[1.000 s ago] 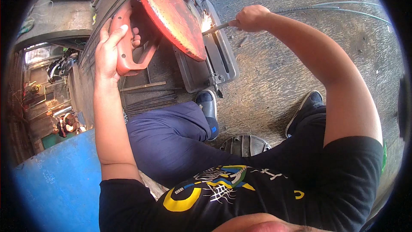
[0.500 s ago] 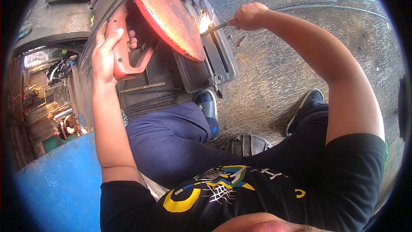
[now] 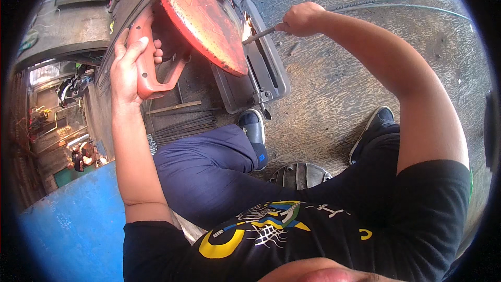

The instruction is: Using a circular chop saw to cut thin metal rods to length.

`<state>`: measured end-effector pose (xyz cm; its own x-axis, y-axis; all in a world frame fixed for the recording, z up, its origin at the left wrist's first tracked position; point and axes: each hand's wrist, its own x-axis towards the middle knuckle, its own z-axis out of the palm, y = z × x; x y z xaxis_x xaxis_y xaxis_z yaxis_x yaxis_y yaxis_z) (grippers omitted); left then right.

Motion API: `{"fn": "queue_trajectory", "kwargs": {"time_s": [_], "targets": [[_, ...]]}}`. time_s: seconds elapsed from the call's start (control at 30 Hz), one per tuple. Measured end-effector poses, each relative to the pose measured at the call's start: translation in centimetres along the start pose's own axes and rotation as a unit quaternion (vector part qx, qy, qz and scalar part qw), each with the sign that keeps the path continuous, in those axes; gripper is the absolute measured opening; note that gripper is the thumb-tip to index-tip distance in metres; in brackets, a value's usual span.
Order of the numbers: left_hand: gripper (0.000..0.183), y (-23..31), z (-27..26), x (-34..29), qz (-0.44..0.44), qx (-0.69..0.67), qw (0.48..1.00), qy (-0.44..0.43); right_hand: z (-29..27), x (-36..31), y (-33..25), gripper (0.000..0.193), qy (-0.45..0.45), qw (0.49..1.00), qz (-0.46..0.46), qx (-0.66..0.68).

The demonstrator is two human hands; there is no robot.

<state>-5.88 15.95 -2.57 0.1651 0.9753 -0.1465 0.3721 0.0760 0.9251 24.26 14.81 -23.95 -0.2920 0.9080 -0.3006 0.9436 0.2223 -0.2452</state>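
My left hand point(image 3: 125, 68) is wrapped round the orange handle point(image 3: 152, 87) of a chop saw. The saw's round, scuffed orange guard point(image 3: 201, 18) tilts over its dark metal base point(image 3: 275, 68). In my right hand point(image 3: 303, 19) is a thin metal rod point(image 3: 262, 34), whose near end runs in beside the guard's lower right edge. Bright sparks point(image 3: 247, 26) fly where rod and guard meet. The guard hides the cutting disc and the exact point of contact.
My shod feet stand either side, with a dark ribbed round cover point(image 3: 300, 176) between my legs. Thin rods point(image 3: 185, 128) lie left of the base. A blue panel point(image 3: 78, 224) is at lower left. Another person point(image 3: 86, 154) is far left. Long rods point(image 3: 407, 2) extend right.
The saw's guard and handle have shifted very slightly left. The spark burst looks smaller and narrower. Both hands keep their hold.
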Motion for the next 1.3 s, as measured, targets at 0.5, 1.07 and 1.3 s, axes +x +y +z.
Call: {"fn": "queue_trajectory", "kwargs": {"time_s": [0.5,1.07,1.3], "targets": [[0.058,0.3,0.3,-0.1,-0.003,0.021,1.000,0.010,0.0,0.0,0.1,0.055,-0.004,1.000,0.002,0.014],[0.053,-1.2,1.0,-1.3,0.027,0.016,0.999,0.027,0.3,0.0,-0.1,0.058,-0.053,0.998,0.015,-0.004],[0.049,-3.3,2.0,-3.2,0.028,0.027,0.998,0.044,1.5,-0.2,0.1,0.055,-0.039,0.999,-0.001,0.009]]}}
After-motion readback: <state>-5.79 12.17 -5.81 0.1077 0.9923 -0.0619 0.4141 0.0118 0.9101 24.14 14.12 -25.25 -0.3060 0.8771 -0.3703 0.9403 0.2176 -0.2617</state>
